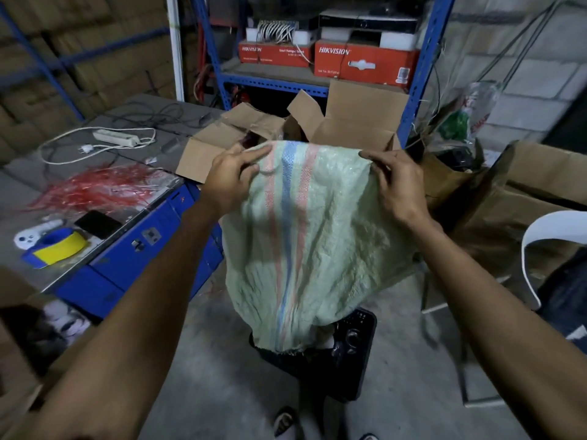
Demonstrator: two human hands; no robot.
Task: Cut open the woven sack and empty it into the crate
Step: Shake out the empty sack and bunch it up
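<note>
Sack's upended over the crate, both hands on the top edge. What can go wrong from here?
1. The woven sack's open mouth hangs at the black crate's near-left edge, so contents may spill onto the floor.
2. The left hand and right hand only pinch the sack's top edge; a shake might slip it.
3. The sack hides the crate, so overfill may go unseen.

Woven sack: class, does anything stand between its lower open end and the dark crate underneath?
Nothing visible does. Left hand and right hand pinch the woven sack by its top corners; its frayed lower end hangs directly over the black crate, already holding dark items.
</note>
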